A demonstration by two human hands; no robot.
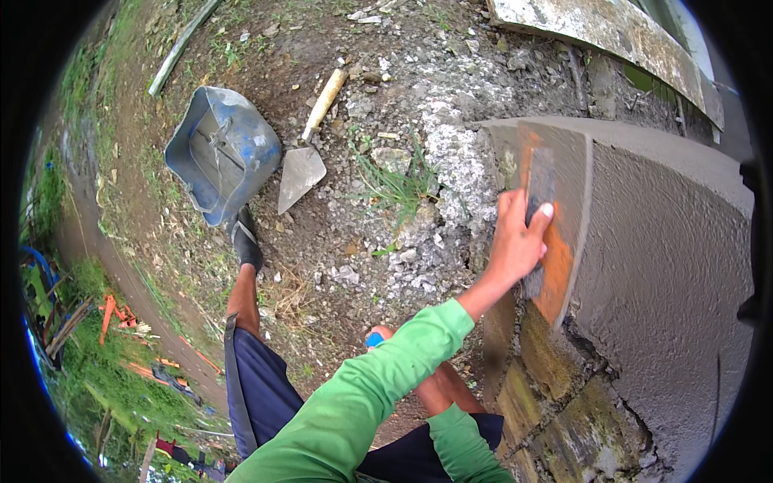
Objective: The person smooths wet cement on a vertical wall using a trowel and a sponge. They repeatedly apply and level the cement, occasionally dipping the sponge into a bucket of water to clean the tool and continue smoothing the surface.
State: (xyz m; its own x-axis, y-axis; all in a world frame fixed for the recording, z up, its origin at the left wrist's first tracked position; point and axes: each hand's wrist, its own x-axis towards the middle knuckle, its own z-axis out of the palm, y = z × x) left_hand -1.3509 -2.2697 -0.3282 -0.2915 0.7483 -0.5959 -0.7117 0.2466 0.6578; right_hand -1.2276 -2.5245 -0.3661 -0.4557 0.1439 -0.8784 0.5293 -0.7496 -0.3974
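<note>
My left hand (519, 237), its arm in a green sleeve reaching across to the right, is closed round the dark handle of an orange plastering float (557, 270). The float lies against the narrow end face of a wall coated in wet grey mortar (660, 249), alongside its corner. Mostly behind my left sleeve, my right hand (383, 331) is closed on something with a small blue part (374, 340); the rest of it is hidden. A pointing trowel (303, 177) with a wooden handle lies on the ground, beside a worn blue bucket (258, 145).
Bare mossy blocks (568, 402) show under the coated wall's ragged lower edge. A mortar-stained board (604, 36) lies behind it. My booted foot (245, 241) stands by the bucket. Rubble, a grass tuft (398, 181) and a pole (183, 47) lie on the ground.
</note>
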